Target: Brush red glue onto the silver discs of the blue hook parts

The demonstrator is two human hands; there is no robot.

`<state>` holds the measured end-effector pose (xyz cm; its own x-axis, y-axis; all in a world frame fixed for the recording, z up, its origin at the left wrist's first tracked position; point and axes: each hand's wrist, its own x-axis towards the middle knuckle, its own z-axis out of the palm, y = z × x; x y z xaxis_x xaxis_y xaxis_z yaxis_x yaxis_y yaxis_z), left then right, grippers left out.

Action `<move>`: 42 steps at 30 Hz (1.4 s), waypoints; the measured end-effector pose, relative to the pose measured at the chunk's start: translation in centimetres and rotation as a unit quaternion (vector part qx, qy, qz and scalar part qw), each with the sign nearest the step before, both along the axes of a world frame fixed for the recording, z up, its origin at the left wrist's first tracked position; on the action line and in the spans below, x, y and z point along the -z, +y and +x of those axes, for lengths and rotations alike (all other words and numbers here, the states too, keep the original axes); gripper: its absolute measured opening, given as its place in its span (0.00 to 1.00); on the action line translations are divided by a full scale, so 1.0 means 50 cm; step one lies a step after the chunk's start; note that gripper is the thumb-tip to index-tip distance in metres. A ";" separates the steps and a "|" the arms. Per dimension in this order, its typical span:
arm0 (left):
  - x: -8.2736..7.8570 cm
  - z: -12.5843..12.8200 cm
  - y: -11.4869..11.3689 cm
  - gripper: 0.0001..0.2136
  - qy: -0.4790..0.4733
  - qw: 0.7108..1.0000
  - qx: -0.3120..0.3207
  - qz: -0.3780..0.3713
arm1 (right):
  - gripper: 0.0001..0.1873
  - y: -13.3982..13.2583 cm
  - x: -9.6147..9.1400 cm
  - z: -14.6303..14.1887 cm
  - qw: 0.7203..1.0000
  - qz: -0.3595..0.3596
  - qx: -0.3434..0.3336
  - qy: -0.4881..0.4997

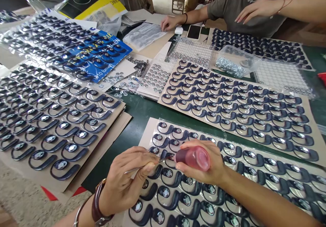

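Observation:
My left hand (126, 177) is closed in a pinch around slim metal tweezers (136, 169), their tip pointing right. In my right hand (215, 167) is a translucent pink squeeze bottle (195, 157), tilted on its side with its nozzle toward the tweezers' tip. The two tips meet or nearly meet; whether they touch I cannot tell. Both hands are over a clear plastic-covered sheet (150, 132) with rows of dark curved pieces (166, 194), each with a round shiny disc. Part of the sheet is hidden by my hands and right forearm.
Similar filled sheets lie at left (112, 116) and behind (244, 99). A clear tub (230, 62) holds small metal parts, near trays of round discs (155, 77). Loose discs (122, 82) are scattered around. Across the table (114, 132), a co-worker's hands (169, 22) show near a phone (194, 32).

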<state>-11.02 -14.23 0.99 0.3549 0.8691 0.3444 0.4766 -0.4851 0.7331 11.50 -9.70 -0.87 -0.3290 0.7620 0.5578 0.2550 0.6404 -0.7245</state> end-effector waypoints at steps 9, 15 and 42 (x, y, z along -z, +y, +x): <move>-0.018 -0.002 -0.002 0.10 0.070 0.993 0.047 0.079 | 0.11 0.031 -0.061 0.032 0.909 -0.412 -0.021 0.056; -0.036 0.012 0.004 0.09 0.129 0.979 0.074 0.138 | 0.11 0.020 -0.031 0.031 0.930 -0.362 0.045 0.051; -0.009 0.006 -0.111 0.21 0.186 0.944 0.125 0.241 | 0.10 -0.068 0.014 -0.005 0.961 -0.275 -0.018 -0.002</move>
